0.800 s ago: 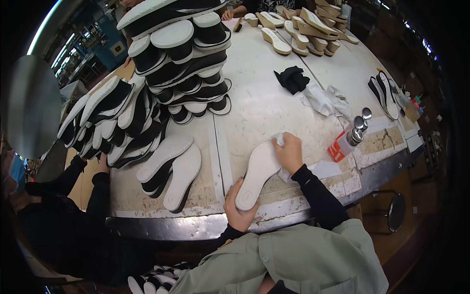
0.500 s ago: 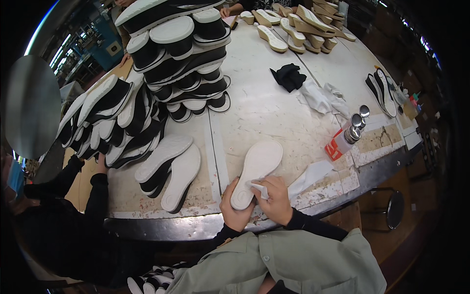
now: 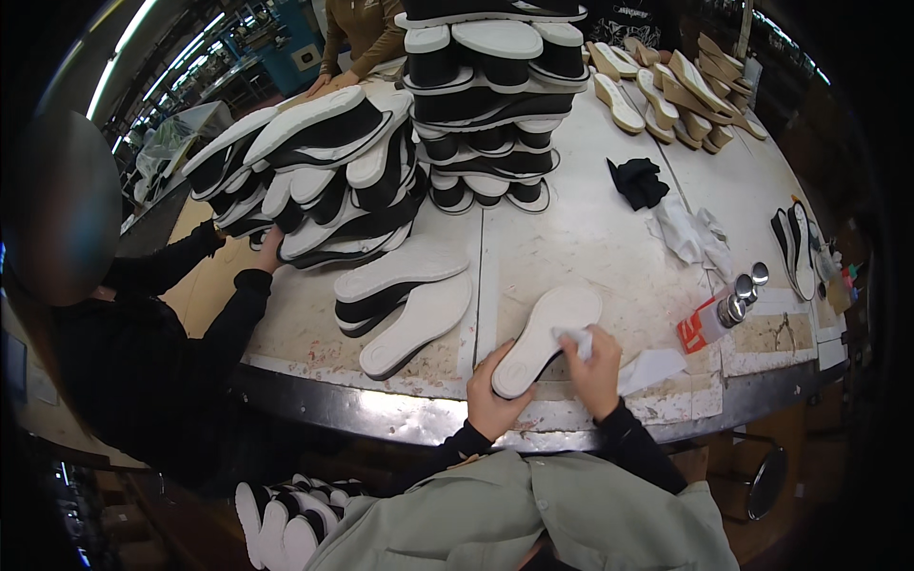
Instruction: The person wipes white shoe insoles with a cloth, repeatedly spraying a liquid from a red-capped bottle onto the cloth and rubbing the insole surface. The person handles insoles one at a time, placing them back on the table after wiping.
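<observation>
A white shoe sole (image 3: pixel 546 335) lies in front of me on the table, its pale face up. My left hand (image 3: pixel 497 390) grips its near, heel end from the left. In my right hand (image 3: pixel 595 369) a small white cloth (image 3: pixel 577 341) is pinched, pressed to the right edge of the sole around its middle. To the left rest two more white soles with dark sides, one sole (image 3: pixel 424 328) flat and another sole (image 3: pixel 400 278) just behind it. A flat white cloth (image 3: pixel 653 369) lies right of my right hand.
Tall stacks of black-and-white soles (image 3: pixel 495 95) stand behind and to the left. Metal-capped bottles in a red-and-white box (image 3: pixel 703 325) stand at right. A black cloth (image 3: pixel 638 183), white rags (image 3: pixel 687 234) and tan wedge soles (image 3: pixel 666 95) lie farther off. A co-worker (image 3: pixel 143 314) handles soles at left.
The view has swung left, so the table's things appear farther right. My right hand with the cloth has moved from near the heel toward the sole's middle right edge. My left hand keeps its grip.
</observation>
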Motion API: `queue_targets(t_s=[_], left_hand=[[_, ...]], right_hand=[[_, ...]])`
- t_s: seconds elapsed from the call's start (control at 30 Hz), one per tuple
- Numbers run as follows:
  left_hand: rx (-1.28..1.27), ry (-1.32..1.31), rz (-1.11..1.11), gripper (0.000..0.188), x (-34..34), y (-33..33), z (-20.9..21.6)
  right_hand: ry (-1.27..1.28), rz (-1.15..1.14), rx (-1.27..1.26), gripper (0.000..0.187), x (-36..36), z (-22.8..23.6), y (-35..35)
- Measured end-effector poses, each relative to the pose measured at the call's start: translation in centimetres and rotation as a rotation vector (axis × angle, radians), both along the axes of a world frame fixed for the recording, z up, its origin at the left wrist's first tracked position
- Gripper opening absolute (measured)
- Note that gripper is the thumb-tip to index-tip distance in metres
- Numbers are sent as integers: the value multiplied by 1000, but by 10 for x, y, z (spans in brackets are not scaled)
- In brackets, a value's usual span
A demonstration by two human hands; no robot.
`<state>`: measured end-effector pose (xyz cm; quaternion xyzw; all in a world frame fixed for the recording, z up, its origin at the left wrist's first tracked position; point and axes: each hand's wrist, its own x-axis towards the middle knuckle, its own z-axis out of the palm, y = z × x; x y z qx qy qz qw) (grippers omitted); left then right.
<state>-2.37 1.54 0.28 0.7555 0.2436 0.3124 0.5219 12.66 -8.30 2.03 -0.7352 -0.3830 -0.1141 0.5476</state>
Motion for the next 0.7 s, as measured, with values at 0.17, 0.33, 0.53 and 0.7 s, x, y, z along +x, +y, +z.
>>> queue_targets(t_s=[0.17, 0.33, 0.53, 0.7], left_hand=[[56, 23, -95, 68, -22, 28, 34], [267, 18, -72, 64, -81, 95, 88], [235, 241, 252, 72, -118, 138, 90], [405, 197, 412, 86, -114, 127, 78]], right_hand=[[306, -98, -245, 25, 65, -27, -6], [176, -101, -73, 36, 65, -35, 2], [424, -25, -22, 22, 62, -22, -8], [900, 193, 266, 18, 39, 31, -30]])
